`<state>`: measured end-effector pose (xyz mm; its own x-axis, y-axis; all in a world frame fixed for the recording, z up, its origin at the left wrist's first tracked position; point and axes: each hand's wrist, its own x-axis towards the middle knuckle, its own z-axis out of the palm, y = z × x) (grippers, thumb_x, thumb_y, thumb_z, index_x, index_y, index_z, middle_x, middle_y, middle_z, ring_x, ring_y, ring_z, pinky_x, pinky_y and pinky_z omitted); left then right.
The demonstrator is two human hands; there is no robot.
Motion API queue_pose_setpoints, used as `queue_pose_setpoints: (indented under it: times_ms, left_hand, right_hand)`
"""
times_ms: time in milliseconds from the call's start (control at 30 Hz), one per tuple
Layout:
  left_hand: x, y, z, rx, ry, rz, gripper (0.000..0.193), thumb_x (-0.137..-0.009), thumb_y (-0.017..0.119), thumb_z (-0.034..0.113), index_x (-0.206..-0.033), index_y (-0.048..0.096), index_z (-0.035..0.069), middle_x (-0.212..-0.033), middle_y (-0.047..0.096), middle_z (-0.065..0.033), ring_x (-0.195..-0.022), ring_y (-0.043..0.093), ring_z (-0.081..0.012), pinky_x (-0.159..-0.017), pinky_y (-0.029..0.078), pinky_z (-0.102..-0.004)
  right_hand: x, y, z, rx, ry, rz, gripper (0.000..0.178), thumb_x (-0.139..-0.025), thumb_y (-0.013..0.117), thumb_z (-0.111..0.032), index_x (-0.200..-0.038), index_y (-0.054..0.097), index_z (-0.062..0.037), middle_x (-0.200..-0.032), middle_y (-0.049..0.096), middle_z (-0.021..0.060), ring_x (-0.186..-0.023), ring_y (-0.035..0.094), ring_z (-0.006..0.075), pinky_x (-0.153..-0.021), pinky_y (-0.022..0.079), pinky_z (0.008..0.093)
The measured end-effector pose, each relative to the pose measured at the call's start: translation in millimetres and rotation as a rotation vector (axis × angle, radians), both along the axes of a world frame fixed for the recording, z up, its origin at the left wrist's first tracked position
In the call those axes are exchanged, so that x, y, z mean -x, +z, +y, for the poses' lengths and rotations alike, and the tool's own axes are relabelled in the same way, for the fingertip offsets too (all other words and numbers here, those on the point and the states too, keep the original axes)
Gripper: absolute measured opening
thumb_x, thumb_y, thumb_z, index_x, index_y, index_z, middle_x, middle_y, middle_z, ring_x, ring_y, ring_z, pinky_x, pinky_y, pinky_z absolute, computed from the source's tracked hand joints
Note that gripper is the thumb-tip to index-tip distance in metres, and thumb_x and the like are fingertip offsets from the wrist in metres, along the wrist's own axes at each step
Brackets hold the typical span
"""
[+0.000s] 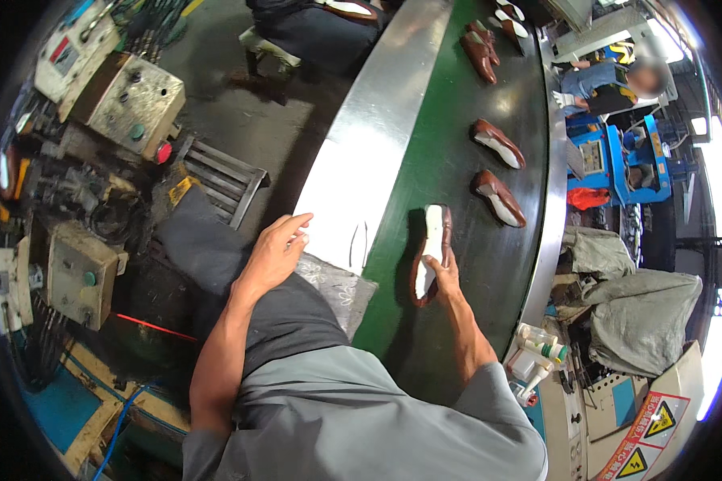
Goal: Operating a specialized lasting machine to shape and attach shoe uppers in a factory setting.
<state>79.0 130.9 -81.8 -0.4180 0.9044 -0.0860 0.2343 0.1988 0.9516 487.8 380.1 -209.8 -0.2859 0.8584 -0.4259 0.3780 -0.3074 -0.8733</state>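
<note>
My right hand (pixel 444 274) grips a brown leather shoe (pixel 435 228) near its lower end, thumb across the white underside. This shoe is over the green-and-black conveyor belt (pixel 401 301), its white underside facing up. Whether it touches the belt, I cannot tell. My left hand (pixel 274 255) is empty, with its fingers apart, above my dark-trousered leg and beside the shiny metal ledge (pixel 341 172). Close to it on the ledge lies a thin dark curved tool (pixel 358 244). Two more brown shoes, an upper one (pixel 497 143) and a lower one (pixel 499 197), lie farther along the belt.
More brown shoes (pixel 480 52) lie toward the belt's far end. To the left stand soiled machine control boxes (pixel 128 104) and a slatted metal stool (pixel 221 180). Bottles (pixel 537 350) stand past the belt's right edge. A co-worker (pixel 598 84) is by a blue machine (pixel 630 164).
</note>
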Motion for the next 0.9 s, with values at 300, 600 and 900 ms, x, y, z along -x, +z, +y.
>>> queue_pose_setpoints:
  times_ms: [300, 600, 900]
  left_hand:
    - [82.5, 49.8, -43.7, -0.215, 0.17, 0.126, 0.061, -0.103, 0.068, 0.005, -0.163, 0.054, 0.011, -0.162, 0.057, -0.016, -0.139, 0.062, -0.0293, -0.113, 0.054, -0.0392]
    - [122.0, 37.1, -192.9, 0.014, 0.631, 0.193, 0.034, -0.096, 0.084, 0.015, -0.127, 0.076, 0.003, -0.119, 0.075, -0.0124, -0.115, 0.072, -0.0291, -0.103, 0.055, -0.0384]
    - [112.5, -26.3, -207.8, 0.023, 1.021, 0.324, 0.021, -0.103, 0.069, 0.01, -0.119, 0.076, -0.001, -0.113, 0.077, -0.0248, -0.107, 0.074, -0.0453, -0.093, 0.058, -0.0486]
  right_hand:
    - [255.5, 111.1, -117.0, 0.419, 0.762, 0.335, 0.107, -0.094, 0.086, -0.022, -0.176, 0.021, -0.0018, -0.179, 0.028, 0.0206, -0.165, 0.029, 0.0288, -0.129, 0.035, 0.0428]
    - [382.6, 161.8, -217.0, 0.535, 1.348, 0.363, 0.104, -0.093, 0.085, -0.017, -0.176, 0.024, -0.0016, -0.181, 0.03, 0.0168, -0.167, 0.025, 0.0271, -0.134, 0.025, 0.0423]
    - [347.9, 174.9, -247.7, -0.623, 1.455, -0.023, 0.104, -0.087, 0.09, -0.036, -0.171, 0.037, -0.0072, -0.166, 0.039, 0.0352, -0.145, 0.052, 0.0463, -0.123, 0.043, 0.0512]
